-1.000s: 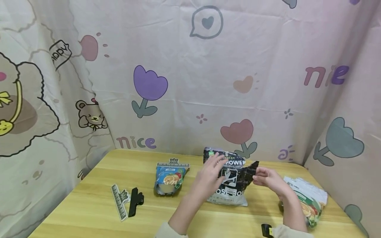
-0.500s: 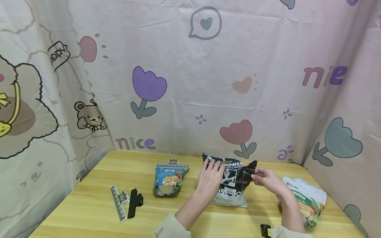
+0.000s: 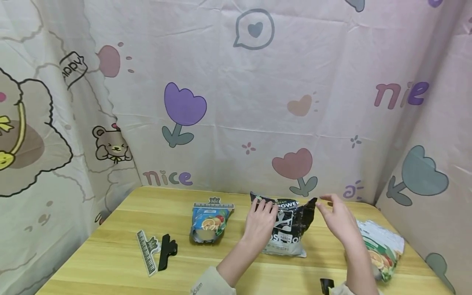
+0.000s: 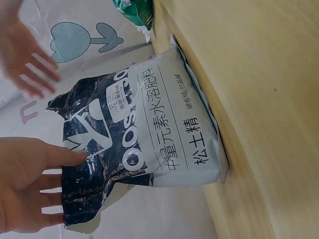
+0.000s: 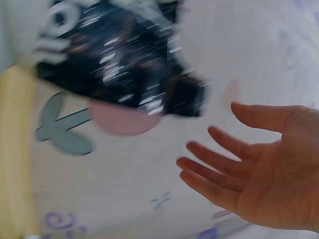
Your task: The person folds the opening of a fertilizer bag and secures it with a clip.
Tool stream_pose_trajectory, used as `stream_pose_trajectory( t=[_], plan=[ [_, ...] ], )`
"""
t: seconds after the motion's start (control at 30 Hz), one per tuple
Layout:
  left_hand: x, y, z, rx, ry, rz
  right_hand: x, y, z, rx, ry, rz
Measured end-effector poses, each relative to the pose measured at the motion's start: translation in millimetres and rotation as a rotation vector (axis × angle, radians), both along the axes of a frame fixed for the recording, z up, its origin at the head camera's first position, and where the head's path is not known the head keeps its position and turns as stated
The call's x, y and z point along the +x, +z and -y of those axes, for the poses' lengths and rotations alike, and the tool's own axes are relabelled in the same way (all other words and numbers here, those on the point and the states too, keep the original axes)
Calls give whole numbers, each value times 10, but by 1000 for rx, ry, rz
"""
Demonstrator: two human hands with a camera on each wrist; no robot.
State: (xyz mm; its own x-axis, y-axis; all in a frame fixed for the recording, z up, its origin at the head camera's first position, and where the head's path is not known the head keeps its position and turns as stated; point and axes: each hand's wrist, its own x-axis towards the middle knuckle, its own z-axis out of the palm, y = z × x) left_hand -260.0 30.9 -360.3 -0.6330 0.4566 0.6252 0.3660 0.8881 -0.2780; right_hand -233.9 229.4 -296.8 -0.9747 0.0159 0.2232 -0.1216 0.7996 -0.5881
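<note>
A black and silver fertilizer bag (image 3: 291, 246) stands upright on the table, its black top crumpled. My left hand (image 3: 259, 221) grips the bag's upper left part; in the left wrist view the thumb (image 4: 75, 157) lies across its front and the other fingers reach the top edge, their tips hidden there. My right hand (image 3: 341, 217) is beside the bag's raised upper right corner (image 3: 309, 209). In the right wrist view its fingers (image 5: 209, 189) are spread and relaxed, apart from the bag and holding nothing.
To the left, a blue fruit-print pouch (image 3: 209, 225) wears a keyboard-patterned clip (image 3: 214, 205). Another patterned clip (image 3: 147, 252) and a black clip (image 3: 167, 252) lie front left on the wooden table (image 3: 121, 221). A green and white pouch (image 3: 383, 250) lies right, partly behind my right arm.
My left hand has come onto the bag's top left, which has sunk a little. My right hand has let go of the bag's right corner, its fingers opening and rising slightly away.
</note>
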Motion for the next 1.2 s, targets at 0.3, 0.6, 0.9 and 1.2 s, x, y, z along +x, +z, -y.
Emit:
stream_pose_trajectory(
  t=[0.3, 0.6, 0.9, 1.2],
  plan=[
    [-8, 18, 4, -23, 10, 28, -39, -92, 355, 166, 111, -120],
    [-23, 15, 11, -15, 5, 15, -143, -206, 416, 388, 151, -296],
    [-27, 20, 31, 3, -14, -34, -240, -304, 402, 442, 191, -264],
    [-10, 22, 30, 4, -21, 7, -295, -361, 417, 436, 201, -314]
  ],
)
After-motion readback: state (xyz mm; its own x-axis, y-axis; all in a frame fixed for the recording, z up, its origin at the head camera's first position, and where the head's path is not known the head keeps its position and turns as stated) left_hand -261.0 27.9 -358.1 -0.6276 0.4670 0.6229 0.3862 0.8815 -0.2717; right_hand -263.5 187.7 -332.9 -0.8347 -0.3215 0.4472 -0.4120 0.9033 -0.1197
